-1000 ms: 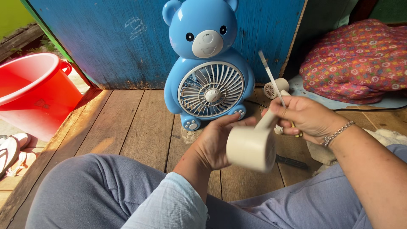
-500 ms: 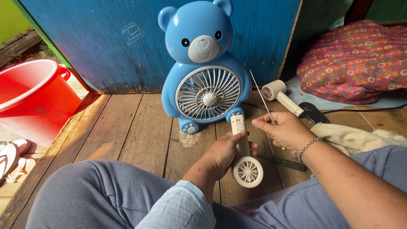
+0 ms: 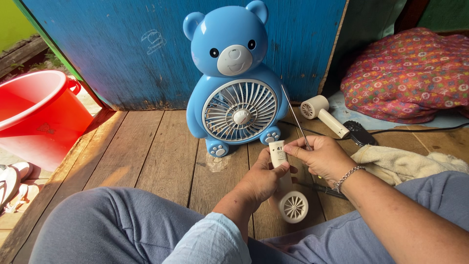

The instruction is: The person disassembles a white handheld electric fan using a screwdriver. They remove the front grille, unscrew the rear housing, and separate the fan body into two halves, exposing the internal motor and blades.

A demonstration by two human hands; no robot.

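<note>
Head view: my left hand [image 3: 261,183] has its fingers wrapped round the handle of the small white handheld fan [image 3: 287,188], long axis upright, fan head down near my lap. Right hand [image 3: 320,156] pinches a thin metal rod [image 3: 294,116] just beside the handle's top end; blue bear fan [image 3: 234,83] stands behind on the wooden floor [image 3: 156,156]

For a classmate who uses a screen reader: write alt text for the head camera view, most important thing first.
A seated person's left hand holds a small white handheld fan, head pointing down, while the right hand pinches a thin metal rod at its handle end. Behind them on the wooden floor stand a blue bear-shaped fan and a red bucket.
</note>
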